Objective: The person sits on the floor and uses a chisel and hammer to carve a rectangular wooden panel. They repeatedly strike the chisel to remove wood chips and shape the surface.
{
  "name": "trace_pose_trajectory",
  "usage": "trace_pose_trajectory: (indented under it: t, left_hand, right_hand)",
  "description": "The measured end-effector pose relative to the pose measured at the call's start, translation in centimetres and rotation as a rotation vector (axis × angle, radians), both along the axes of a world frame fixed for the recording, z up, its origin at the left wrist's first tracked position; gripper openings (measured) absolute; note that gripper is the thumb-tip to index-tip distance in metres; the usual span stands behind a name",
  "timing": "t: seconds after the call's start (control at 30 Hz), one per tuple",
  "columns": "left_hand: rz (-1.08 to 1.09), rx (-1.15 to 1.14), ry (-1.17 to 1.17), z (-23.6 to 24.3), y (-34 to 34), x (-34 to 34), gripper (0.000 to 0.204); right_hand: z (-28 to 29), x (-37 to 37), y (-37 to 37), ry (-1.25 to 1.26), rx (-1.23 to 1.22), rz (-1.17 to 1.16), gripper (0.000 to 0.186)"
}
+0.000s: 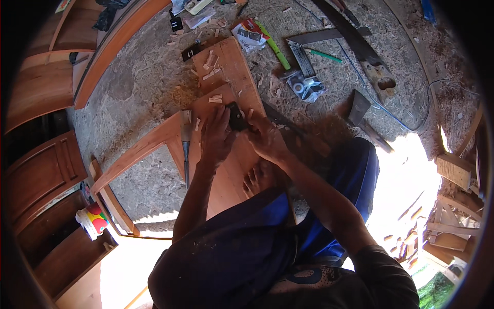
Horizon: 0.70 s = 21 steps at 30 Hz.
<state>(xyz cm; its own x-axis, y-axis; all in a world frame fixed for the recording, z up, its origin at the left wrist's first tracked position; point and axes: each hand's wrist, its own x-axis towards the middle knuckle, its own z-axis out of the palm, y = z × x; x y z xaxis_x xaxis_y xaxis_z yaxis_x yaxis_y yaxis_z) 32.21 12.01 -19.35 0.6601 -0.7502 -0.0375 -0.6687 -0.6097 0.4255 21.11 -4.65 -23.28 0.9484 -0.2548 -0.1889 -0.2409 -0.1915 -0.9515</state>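
Between my two hands is a small black plate with a round pale spot on it, resting on a reddish wooden board. The fingers of my left hand press along its left side. My right hand grips its right side with bent fingers. Wood chips lie on the board just beyond the plate. My bare foot stands on the board, nearer to me. Left of my left hand lies a long chisel-like tool, at the edge of the board.
A handsaw, a carpenter's square, a green pencil, a yellow-green stick and a clear packet lie on the chip-strewn floor. A hatchet lies to the right. Wooden furniture stands at the left.
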Motion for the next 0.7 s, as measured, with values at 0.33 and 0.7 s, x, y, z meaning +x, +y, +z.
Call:
trace_pose_trajectory:
  t: [0.33, 0.7]
  left_hand:
    - [0.033, -0.055, -0.033, -0.5, 0.5, -0.3, 0.071]
    - [0.054, -0.063, -0.01, 0.1, 0.3, -0.4, 0.071]
  right_hand:
    - [0.1, 0.0, -0.4, -0.135, -0.054, -0.014, 0.043]
    - [1.1, 0.4, 0.8, -0.081, 0.043, -0.204, 0.024]
